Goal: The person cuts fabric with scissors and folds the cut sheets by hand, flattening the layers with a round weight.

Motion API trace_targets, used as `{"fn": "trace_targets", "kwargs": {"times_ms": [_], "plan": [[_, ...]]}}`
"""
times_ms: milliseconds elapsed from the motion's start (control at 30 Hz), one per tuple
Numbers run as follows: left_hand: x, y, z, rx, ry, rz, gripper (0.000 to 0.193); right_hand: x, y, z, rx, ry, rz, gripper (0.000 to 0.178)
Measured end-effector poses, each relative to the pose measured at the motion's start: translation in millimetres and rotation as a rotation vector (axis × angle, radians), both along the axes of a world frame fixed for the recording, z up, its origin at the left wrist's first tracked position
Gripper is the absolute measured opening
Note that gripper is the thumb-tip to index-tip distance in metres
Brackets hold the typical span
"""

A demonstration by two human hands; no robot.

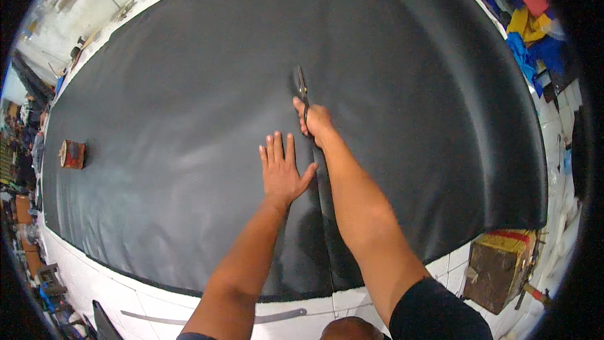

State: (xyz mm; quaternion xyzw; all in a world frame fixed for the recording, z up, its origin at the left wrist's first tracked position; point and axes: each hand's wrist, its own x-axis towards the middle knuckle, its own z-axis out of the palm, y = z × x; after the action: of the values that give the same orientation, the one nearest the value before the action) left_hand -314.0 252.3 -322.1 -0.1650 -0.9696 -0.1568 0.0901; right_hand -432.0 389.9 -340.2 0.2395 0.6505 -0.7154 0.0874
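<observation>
left hand is pressed flat, fingers spread, on black fabric; scissors are gripped by right hand.

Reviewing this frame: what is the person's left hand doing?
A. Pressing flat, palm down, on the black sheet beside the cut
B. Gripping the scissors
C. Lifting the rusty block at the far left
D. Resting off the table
A. The left hand lies spread, palm down, on the black sheet just left of the cut line, while the right hand holds the scissors.
</observation>
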Motion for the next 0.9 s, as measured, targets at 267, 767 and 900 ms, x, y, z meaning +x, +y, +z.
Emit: {"fn": "trace_targets", "kwargs": {"times_ms": [267, 767, 900], "plan": [[-19, 15, -4, -0.045, -0.237, -0.026, 0.093, 5, 10, 14, 0.023, -0.104, -0.045, 0.048], [-24, 5, -10, -0.049, -0.415, 0.018, 0.097, -29, 1, 29, 0.056, -0.146, -0.016, 0.050], [-24, 4, -15, -0.053, -0.355, 0.015, 0.092, -96, 9, 33, 0.043, -0.164, 0.005, 0.050]]}}
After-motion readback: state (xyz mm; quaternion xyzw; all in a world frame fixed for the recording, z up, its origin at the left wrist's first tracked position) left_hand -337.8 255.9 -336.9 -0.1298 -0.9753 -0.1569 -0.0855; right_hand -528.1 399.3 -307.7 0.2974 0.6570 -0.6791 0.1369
